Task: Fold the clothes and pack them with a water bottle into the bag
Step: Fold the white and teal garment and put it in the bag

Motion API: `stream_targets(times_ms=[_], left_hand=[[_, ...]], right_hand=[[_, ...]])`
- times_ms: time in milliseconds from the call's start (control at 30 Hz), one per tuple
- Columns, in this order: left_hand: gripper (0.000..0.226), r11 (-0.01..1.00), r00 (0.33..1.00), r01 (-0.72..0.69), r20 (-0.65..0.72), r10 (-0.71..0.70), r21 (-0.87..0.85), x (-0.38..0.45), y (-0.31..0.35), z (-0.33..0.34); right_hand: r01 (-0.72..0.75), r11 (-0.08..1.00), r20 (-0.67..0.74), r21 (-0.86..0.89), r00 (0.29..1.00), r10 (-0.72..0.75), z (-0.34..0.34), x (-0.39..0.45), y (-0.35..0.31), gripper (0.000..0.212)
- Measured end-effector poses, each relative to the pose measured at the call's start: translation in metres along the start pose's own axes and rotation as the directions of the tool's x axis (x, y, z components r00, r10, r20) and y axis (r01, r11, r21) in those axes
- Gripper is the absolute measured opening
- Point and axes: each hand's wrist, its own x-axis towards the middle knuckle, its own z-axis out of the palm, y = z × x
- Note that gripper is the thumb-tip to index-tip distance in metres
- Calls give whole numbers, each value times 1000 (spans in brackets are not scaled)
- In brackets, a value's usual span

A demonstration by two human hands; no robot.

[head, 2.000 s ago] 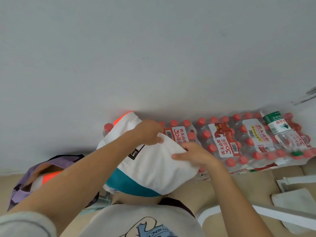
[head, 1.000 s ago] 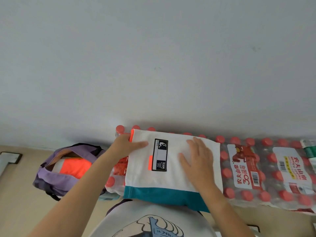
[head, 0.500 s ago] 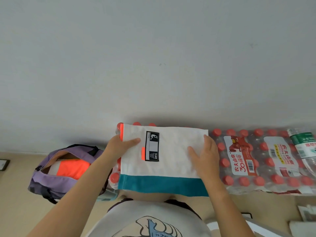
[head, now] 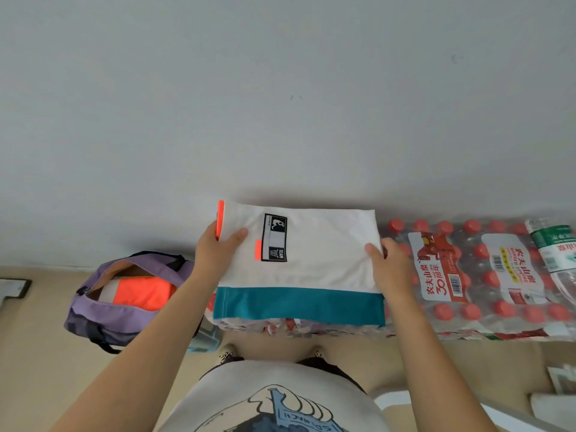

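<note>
Left hand (head: 218, 249) and right hand (head: 389, 269) pinched the folded garment's (head: 311, 260) side edges, held above the bottle packs (head: 467, 275). Bag (head: 124, 294) lay open to the left, on the floor. Risk: edge-only grip; folds could slump open in transfer.

Shrink-wrapped packs of red-capped bottles (head: 461, 275) line the foot of a grey wall (head: 280, 88) at three o'clock. A beige floor (head: 37, 353) spreads below, with a dark-framed object (head: 14, 286) at nine o'clock.

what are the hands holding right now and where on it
Both hold the folded white and teal garment: the left hand pinches its left edge by the orange trim, and the right hand grips its right edge.
</note>
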Motion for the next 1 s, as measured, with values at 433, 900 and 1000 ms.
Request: stream_targets(times_ms=[433, 900, 1000], left_hand=[[99, 923, 981, -192, 49, 187, 334, -12, -25, -8], [53, 953, 974, -87, -178, 142, 289, -112, -29, 36], [57, 977, 977, 211, -36, -210, 27, -150, -41, 72]], right_hand=[[17, 978, -12, -207, 1000, -20, 5, -37, 35, 34], [652, 732, 255, -198, 755, -603, 30, 18, -56, 37], [671, 734, 405, -110, 704, -583, 36, 45, -72, 42]])
